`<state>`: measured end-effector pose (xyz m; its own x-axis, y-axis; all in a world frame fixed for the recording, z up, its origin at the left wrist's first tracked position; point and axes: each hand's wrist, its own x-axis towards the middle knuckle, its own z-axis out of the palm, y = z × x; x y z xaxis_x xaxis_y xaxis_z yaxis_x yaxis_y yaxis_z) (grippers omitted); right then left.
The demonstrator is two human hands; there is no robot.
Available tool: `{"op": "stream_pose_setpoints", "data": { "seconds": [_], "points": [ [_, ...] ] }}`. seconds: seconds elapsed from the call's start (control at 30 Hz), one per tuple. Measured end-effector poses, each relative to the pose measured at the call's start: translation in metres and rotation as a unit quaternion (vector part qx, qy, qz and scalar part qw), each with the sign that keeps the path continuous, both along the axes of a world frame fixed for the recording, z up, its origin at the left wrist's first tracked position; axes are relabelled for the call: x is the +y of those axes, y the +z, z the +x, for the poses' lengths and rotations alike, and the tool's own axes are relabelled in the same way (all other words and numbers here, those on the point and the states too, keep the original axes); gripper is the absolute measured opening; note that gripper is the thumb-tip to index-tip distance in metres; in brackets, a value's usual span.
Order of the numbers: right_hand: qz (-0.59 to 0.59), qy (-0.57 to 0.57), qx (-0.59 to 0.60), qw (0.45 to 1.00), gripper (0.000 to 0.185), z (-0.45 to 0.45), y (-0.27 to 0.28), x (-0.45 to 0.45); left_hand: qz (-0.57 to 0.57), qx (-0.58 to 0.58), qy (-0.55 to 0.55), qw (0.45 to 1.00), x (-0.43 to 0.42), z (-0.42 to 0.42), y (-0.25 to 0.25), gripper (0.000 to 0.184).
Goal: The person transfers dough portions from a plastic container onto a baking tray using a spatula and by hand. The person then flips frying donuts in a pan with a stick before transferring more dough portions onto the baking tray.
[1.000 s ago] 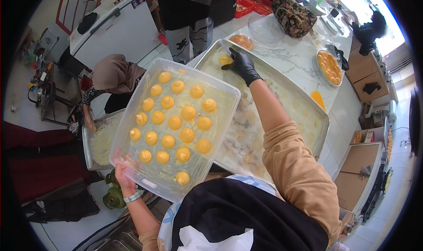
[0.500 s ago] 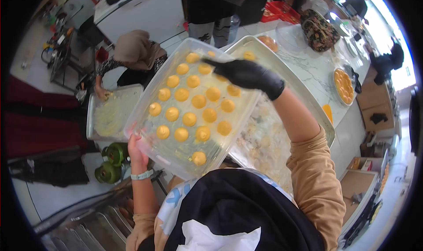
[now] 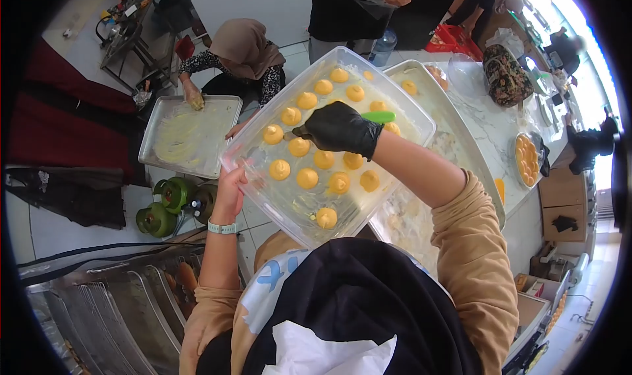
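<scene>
My left hand [image 3: 230, 184], bare with a pale watch on the wrist, grips the near left edge of a clear plastic tub [image 3: 303, 233], which is tilted. Several yellow-orange piped mounds [image 3: 307, 178] with small peaks sit in rows inside it. Over the tub is my right hand [image 3: 336, 129] in a black glove, closed around a tool with a green handle [image 3: 378, 117]. The tool's thin tip points left, beside a mound at the left of the tub. The glove hides most of the tool and some mounds.
A large metal tray [image 3: 454, 131] with pale residue lies under the tub's right side on a marble table [image 3: 500, 135]. At the left, a crouching person touches a greased tray [image 3: 148, 148]. Green gas cylinders [image 3: 158, 220] stand below; a tray rack [image 3: 125, 309] is at lower left.
My right hand has moved toward the tub's left side, and the green handle now shows. My left hand still holds the tub's edge. The whole view has shifted.
</scene>
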<state>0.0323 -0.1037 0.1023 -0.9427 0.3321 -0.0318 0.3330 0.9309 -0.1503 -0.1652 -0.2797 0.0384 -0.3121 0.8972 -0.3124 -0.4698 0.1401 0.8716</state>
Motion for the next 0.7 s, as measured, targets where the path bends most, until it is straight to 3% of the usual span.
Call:
{"op": "stream_pose_setpoints", "data": {
  "seconds": [0.17,0.37,0.4,0.57,0.7],
  "points": [
    [-0.014,-0.006,0.022,1.000,0.034,0.003,-0.015,-0.003,0.008,-0.004,-0.012,1.000,-0.002,0.002,0.007,0.064],
    [0.011,-0.012,0.062,0.998,0.025,-0.017,-0.031,-0.016,0.023,0.023,-0.065,0.997,0.002,0.007,0.004,0.063],
    [-0.015,0.039,0.158,0.987,0.022,-0.019,-0.029,-0.024,0.029,0.042,-0.062,0.997,0.005,0.009,0.001,0.065],
    [0.004,-0.065,0.052,0.997,0.032,-0.011,-0.018,-0.036,-0.006,0.058,-0.053,0.997,0.012,0.004,-0.002,0.066],
    [-0.027,-0.093,0.102,0.990,0.036,-0.007,0.001,-0.035,0.011,0.041,-0.047,0.998,0.010,0.001,-0.010,0.062]
  ]
}}
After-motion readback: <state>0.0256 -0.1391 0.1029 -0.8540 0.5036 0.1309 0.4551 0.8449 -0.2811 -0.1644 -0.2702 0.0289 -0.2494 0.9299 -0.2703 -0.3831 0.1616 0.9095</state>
